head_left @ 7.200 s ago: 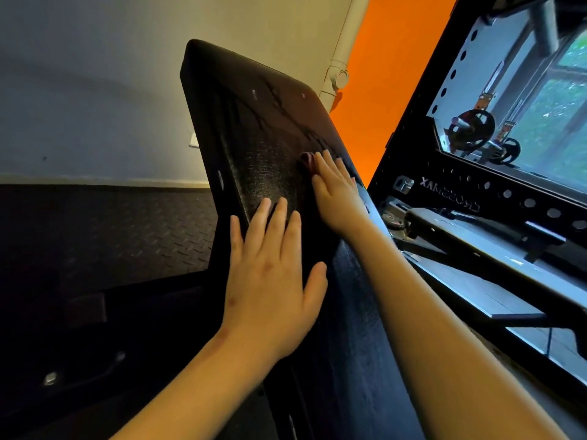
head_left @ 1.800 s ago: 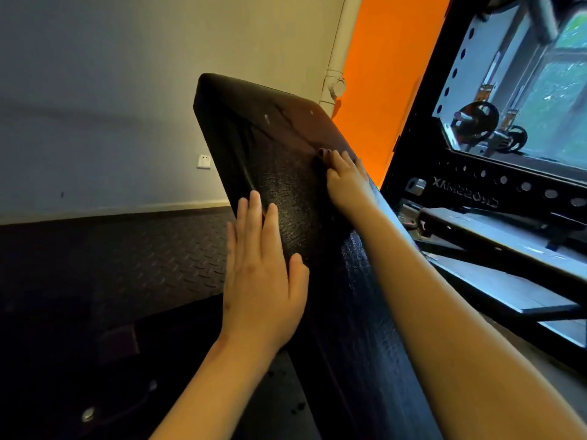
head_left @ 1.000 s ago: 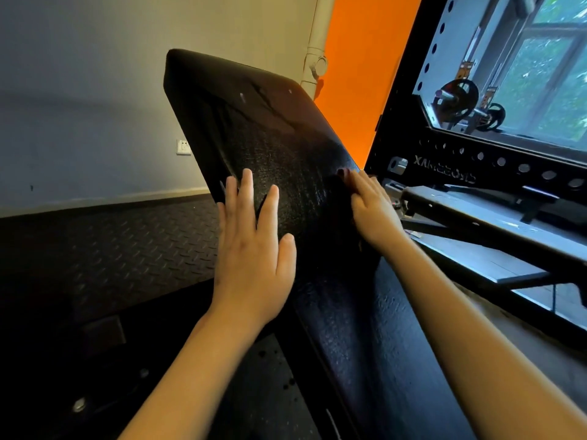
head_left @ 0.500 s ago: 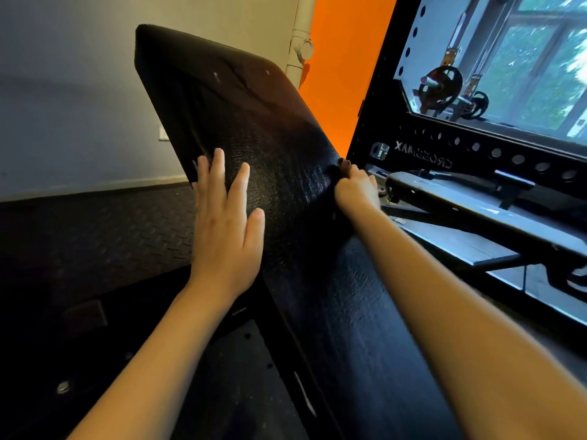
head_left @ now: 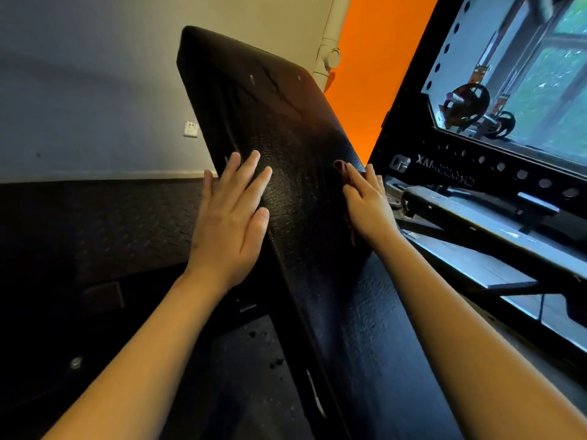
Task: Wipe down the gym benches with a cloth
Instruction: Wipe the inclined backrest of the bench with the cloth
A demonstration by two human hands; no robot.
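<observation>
Fingers (head_left: 251,166), released, are being pressed flat on the bench pad (head_left: 286,122), which is slanting lengthwise upward and away: left hand (head_left: 228,223) bare, right hand (head_left: 368,204) over the cloth (head_left: 341,168).

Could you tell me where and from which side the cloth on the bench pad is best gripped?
Probably the cloth's bunched end past the right hand's fingertips, pinched from the pad's right edge: it stands proud there, flat elsewhere under the palm.

wall socket (head_left: 190,129) | white pipe (head_left: 330,42) beside orange wall (head_left: 374,74) | black rack (head_left: 444,176), weight plate (head_left: 467,106) behind
</observation>
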